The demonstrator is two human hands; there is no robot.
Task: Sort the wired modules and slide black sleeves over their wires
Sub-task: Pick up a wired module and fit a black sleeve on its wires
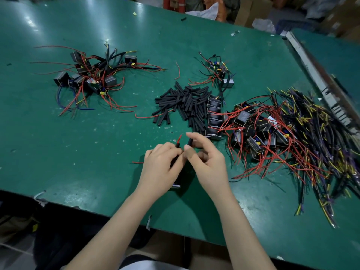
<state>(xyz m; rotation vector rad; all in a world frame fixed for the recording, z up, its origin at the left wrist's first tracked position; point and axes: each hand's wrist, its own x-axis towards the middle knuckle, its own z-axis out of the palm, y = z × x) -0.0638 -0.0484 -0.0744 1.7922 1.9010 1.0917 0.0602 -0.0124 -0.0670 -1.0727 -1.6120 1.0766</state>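
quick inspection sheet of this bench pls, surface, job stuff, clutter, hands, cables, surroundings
surface: green table, scuffed, pale specks.
job's things: black sleeves piled mid-table; sleeved modules far left; unsorted modules right.
clutter: paper scraps near far edge.
hands: left hand pinches a red wire; right hand pinches a black sleeve.
cables: loose wire heap far right.
surroundings: cardboard boxes beyond the table.
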